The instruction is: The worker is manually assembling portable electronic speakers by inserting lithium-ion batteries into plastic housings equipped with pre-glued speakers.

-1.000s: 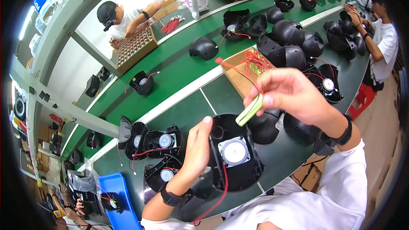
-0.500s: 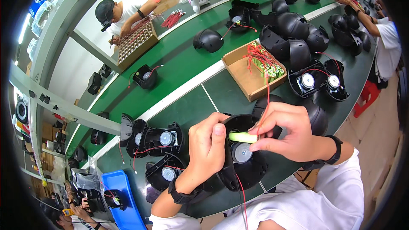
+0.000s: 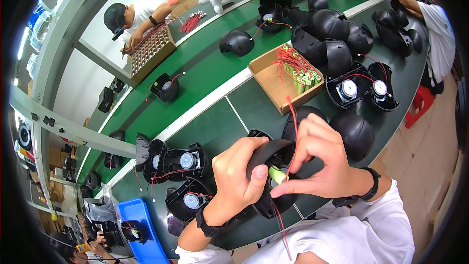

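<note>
My left hand (image 3: 239, 172) is wrapped round a rounded black plastic housing (image 3: 274, 150), its thumb over the rim. The housing is tilted, its hollow side facing my right hand. A green cylindrical battery (image 3: 277, 175) sits partly inside that hollow. My right hand (image 3: 320, 159) has its thumb and fingertips at the battery's near end. From there a red wire (image 3: 294, 134) rises past the fingers. Another red and black wire pair (image 3: 282, 230) hangs from the housing's lower side. The round speaker inside is mostly hidden by my hands and the shell.
A cardboard tray (image 3: 266, 85) of green batteries with red wires stands ahead. Several black housings (image 3: 337, 24) are piled behind it; open ones with speakers (image 3: 188, 160) lie left. A blue tray (image 3: 149, 234) is at lower left. Co-workers (image 3: 129, 22) work across and at right.
My left hand has turned the housing, so its shell now covers more of the speaker. The battery has tipped from nearly level to slanting and sits deeper inside, with my right hand following it.
</note>
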Demonstrator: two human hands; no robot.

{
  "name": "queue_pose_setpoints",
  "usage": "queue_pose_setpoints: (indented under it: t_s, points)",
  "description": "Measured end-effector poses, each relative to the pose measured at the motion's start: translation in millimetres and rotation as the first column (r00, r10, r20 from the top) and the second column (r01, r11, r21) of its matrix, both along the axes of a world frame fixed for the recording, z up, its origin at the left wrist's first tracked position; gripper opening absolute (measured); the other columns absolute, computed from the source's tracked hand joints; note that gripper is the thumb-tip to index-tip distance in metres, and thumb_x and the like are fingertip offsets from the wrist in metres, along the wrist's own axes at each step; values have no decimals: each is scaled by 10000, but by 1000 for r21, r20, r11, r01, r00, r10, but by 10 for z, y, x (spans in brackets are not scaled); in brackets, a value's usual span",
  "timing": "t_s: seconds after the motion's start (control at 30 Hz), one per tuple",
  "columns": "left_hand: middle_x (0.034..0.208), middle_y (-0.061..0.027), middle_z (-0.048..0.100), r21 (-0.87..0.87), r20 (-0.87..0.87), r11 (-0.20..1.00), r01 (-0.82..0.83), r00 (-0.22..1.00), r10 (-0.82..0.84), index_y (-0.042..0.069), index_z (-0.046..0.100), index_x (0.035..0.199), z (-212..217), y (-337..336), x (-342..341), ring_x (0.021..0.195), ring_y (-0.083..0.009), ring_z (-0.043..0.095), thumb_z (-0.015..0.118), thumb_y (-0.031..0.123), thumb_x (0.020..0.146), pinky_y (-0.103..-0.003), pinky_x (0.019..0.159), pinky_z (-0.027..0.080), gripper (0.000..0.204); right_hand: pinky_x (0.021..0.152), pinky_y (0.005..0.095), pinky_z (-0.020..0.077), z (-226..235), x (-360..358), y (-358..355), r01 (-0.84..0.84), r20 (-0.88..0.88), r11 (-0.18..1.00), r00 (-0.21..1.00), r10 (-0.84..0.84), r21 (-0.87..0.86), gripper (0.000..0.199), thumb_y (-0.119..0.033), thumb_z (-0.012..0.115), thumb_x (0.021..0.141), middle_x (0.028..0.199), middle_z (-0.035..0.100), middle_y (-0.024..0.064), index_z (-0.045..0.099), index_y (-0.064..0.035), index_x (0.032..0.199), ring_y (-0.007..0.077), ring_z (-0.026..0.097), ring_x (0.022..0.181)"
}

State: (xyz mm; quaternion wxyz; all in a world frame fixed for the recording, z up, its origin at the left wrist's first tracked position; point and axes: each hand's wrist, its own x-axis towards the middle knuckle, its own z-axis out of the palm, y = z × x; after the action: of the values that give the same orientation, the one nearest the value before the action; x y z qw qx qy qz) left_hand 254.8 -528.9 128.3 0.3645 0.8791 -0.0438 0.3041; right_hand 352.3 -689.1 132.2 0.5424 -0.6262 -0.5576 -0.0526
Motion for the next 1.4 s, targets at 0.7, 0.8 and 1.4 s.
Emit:
queue_pose_setpoints:
  t_s: [0.7,0.8,1.4]
  points:
    - [694,-145,580,84,-5,996,0,1000,1,-21,585,894,-85,-44,-73,542,-314,578,536,327,830,-357,495,462,358,1050,365,324,-274,-41,65,-461,-632,854,594,498,240,512,-19,696,755,1347,445,182,501,-1,1229,251,413,1270]
    - [689,-146,581,114,-22,993,-8,1000,11,-15,590,885,-40,-96,-107,527,-305,575,547,325,820,-351,485,461,349,1058,401,303,-302,-63,50,-457,-606,854,615,506,250,523,-73,718,764,1350,423,231,499,31,1227,298,407,1273]
    - [852,-49,626,-859,-243,343,-380,893,380,54,582,965,370,608,-827,800,-179,599,409,430,931,-308,760,491,416,705,360,511,1489,2575,126,457,635,822,757,-158,-340,419,-122,726,634,862,638,107,606,-44,1028,269,630,806]
